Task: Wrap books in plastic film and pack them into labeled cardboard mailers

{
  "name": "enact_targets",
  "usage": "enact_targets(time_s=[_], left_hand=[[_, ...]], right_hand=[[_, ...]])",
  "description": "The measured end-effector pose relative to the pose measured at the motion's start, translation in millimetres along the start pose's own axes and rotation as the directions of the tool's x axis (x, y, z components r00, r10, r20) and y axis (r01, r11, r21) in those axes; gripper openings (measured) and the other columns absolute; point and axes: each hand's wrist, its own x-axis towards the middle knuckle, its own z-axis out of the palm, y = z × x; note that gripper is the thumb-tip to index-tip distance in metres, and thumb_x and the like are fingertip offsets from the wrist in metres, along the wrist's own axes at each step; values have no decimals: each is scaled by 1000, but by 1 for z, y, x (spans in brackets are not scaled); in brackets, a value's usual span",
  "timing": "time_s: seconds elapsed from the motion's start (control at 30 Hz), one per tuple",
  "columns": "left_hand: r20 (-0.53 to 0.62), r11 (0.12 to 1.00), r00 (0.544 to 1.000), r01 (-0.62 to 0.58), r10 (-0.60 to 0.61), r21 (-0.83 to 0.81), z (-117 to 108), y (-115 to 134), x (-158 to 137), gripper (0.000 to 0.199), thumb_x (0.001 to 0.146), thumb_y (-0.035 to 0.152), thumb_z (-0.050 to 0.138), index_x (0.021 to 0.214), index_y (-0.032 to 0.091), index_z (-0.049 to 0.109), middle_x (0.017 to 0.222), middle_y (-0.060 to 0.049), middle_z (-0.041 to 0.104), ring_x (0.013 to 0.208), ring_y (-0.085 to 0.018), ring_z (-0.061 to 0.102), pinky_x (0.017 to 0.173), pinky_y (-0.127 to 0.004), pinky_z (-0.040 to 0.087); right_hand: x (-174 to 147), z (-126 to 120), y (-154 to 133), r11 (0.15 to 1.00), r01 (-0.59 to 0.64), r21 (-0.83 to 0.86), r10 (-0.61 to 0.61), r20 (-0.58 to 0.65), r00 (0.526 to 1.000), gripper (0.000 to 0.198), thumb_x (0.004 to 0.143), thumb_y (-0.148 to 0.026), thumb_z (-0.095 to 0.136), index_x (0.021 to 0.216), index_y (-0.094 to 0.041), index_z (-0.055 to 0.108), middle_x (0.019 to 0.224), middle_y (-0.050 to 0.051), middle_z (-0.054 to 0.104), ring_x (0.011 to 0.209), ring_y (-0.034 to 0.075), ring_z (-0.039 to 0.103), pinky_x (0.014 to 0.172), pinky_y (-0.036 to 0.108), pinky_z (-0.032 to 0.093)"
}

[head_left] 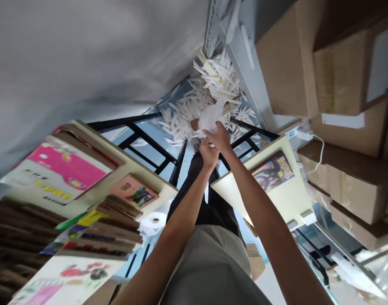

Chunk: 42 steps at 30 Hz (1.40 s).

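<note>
White paper sheet (211,115), lower edge in both hands, out in front of body, btwn two tables; R hand (220,137) curled on sheet's lower R side, fingers over paper; L hand (209,153) just below & L of R hand, narrow, thumb & fingers pinched on white paper at bottom edge; exact finger placement too small/blurred to tell.

Beyond sheet: white paper strips (184,116), loose heap on blue floor (152,128), spread toward wall corner; shoe (195,145) nr heap, below sheet.

L side: cream table (163,192), black metal legs; on it pink-and-white book (65,169), small pink book (133,190), row of books (107,231), cover text n/legible; white paper roll (161,222) nr table edge, lower down.

R side: cream table (230,186) w/ dark-covered book (276,169), partly behind R forearm; farther R, stacked cardboard boxes (284,63), white cable (322,154) looped in front.
</note>
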Motion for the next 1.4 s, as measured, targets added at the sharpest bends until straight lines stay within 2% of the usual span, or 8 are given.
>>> enact_targets(time_s=[0.2,0.37,0.53,0.7,0.9,1.1,1.27,1.4], left_hand=[[39,924,937,-349,347,156,-24,69,-82,21,91,18,89,99,27,72,140,-12,78,147,-35,72,134,-55,57],[228,953,971,3,70,-303,-58,103,-106,40,113,62,72,128,25,73,141,-16,82,145,-32,79,125,-52,64],[298,890,951,209,-87,-406,-75,121,-97,67,110,85,70,134,23,75,123,-16,83,130,-32,84,116,-49,71],[161,948,979,165,-125,-272,-88,128,-84,62,116,82,62,150,30,71,123,-12,83,127,-25,81,114,-47,71],[125,963,987,-69,104,-260,-123,166,-109,64,127,72,37,149,19,67,151,-12,83,152,-20,74,131,-41,62],[148,835,866,-397,479,-380,-131,220,-171,44,108,60,86,123,19,80,130,-10,89,135,-30,86,127,-53,69],[174,770,774,-523,609,-366,-88,238,-216,36,92,42,106,109,21,82,113,-6,89,128,-35,88,115,-49,75],[349,662,580,-723,736,-196,-80,265,-268,35,91,47,107,98,21,84,115,-6,86,144,-38,81,123,-52,70]], right_hand=[[-81,-79,-38,938,346,-36,-347,-48,936,47,124,-63,46,103,-29,71,106,12,84,115,35,81,112,44,62],[-137,-138,-56,805,593,-12,-592,11,806,62,123,-77,40,114,-29,78,129,15,84,132,36,76,121,49,60],[-163,-162,-72,755,656,-12,-655,52,754,66,122,-81,40,114,-29,79,131,13,84,136,36,75,126,52,58],[-164,-178,-88,709,691,-140,-689,69,721,61,125,-72,37,112,-26,74,134,16,82,143,37,72,130,52,55],[-163,-196,-92,695,694,-190,-686,112,718,41,124,-54,55,95,-27,67,124,15,83,138,38,73,127,53,54],[-183,-213,-84,767,641,14,-640,72,765,23,106,-46,82,99,-25,80,124,11,88,132,34,78,130,51,55],[-231,-218,-75,668,681,300,-711,-14,703,72,76,-56,109,133,-21,84,135,10,87,146,38,75,131,57,60],[-243,-208,-73,694,653,304,-609,-236,757,57,90,-66,100,125,-23,86,123,9,89,139,40,80,127,62,65]])
